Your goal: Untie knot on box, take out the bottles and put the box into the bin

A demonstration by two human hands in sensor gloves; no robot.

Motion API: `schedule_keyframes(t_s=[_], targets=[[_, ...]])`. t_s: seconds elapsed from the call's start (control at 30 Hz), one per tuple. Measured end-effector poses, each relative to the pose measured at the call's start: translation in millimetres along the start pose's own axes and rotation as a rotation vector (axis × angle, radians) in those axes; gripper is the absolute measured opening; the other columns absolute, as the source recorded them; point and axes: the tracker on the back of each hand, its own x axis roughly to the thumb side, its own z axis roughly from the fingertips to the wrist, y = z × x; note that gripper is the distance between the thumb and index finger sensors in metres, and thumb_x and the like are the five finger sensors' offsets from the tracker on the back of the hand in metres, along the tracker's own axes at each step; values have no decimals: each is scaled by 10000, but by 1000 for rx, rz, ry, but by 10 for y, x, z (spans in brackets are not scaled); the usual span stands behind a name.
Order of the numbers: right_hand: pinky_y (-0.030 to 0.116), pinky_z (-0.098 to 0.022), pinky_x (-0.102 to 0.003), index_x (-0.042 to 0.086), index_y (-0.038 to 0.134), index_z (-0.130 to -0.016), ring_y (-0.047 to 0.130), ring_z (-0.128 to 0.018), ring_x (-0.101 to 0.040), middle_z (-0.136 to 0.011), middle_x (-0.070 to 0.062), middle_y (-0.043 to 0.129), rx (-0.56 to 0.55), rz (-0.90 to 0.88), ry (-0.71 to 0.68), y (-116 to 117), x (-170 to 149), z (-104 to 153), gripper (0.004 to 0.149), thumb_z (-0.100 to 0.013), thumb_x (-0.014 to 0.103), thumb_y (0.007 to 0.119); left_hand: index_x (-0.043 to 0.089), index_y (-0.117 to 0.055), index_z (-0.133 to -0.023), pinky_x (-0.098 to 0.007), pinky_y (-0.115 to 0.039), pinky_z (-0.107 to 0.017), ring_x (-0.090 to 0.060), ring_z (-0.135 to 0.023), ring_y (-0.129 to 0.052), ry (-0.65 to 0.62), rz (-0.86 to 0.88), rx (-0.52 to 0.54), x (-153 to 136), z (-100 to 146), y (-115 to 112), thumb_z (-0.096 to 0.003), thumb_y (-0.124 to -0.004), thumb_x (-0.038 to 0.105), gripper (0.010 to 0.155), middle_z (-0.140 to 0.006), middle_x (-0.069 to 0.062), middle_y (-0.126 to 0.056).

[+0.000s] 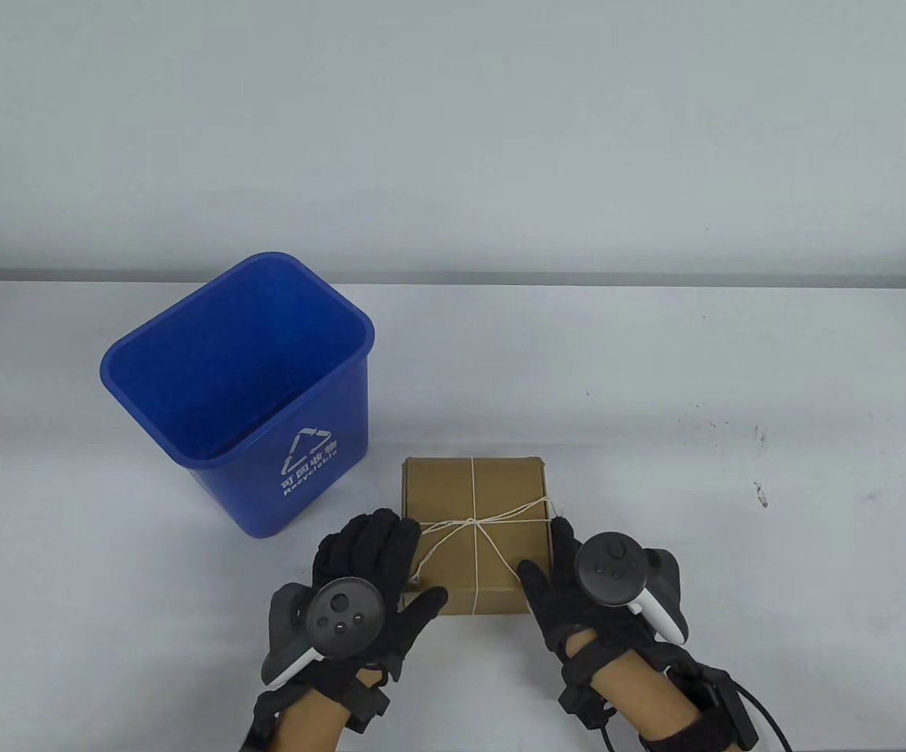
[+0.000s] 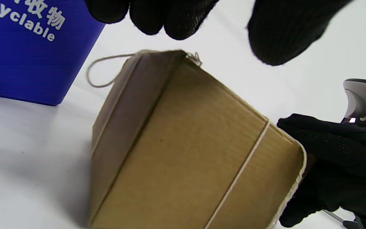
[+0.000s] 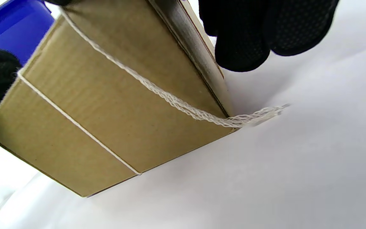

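A flat brown cardboard box [image 1: 453, 564] lies closed near the table's front edge, bound crosswise with white string [image 1: 475, 523] knotted on its lid. Loose string ends trail to both sides. My left hand [image 1: 402, 560] is at the box's left edge, fingers spread over the lid's corner; in the left wrist view its fingers [image 2: 170, 19] hover just above the box [image 2: 183, 152]. My right hand [image 1: 551, 564] lies against the right side, thumb on the front right corner. The blue bin [image 1: 241, 392] stands upright to the left behind the box. No bottles show.
The bin's wall [image 2: 27, 54] stands close to the box's far left corner. A frayed string end [image 3: 259, 113] lies on the white table to the right of the box [image 3: 106, 105]. Small dark specks [image 1: 759, 493] mark the table's right part.
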Motion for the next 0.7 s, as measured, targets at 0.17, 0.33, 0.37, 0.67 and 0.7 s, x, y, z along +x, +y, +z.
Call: schedule_keyframes(t_s=[0.17,0.33,0.37,0.67,0.7], targets=[[665,-538,-589,-55,217,-1020,753,-794,-476,-1024,-286,408,26,28,-4,74,93,55,855,-506,590,447,179,-412,-1173,-778,-293,-731,-547,-1097,-269,-15,0,-13,-1,-13,8,-469,-725,639,897,-1200,-141,-340],[661,-540,-592,-51,243,-1020,746,-800,-478,-1021,-285,414,18,37,-21,83,112,61,851,-506,592,463,192,-363,-1190,-794,-209,-731,-543,-1111,-151,-53,-12,-82,24,-89,8,-450,-746,678,965,-1221,-148,-241],[656,-542,-597,-48,249,-1022,743,-802,-483,-1021,-285,416,9,42,-23,70,111,60,852,-506,593,471,190,-357,-1192,-796,-198,-729,-550,-1107,-117,-69,-11,-95,38,-114,25,-449,-751,681,973,-1223,-142,-225],[630,-555,-614,-16,304,-1024,701,-829,-500,-1026,-268,413,-118,124,-77,-68,148,108,803,-516,553,557,147,-299,-1194,-803,-156,-724,-548,-1100,-52,-70,-87,-232,59,-320,-73,-441,-762,697,1041,-1221,-151,-195],[624,-558,-618,-12,318,-1024,696,-834,-502,-1027,-266,414,-147,145,-93,-105,165,130,797,-516,544,579,139,-305,-1194,-803,-178,-721,-551,-1102,-70,-67,-63,-251,17,-321,-86,-442,-752,704,1041,-1222,-158,-211]])
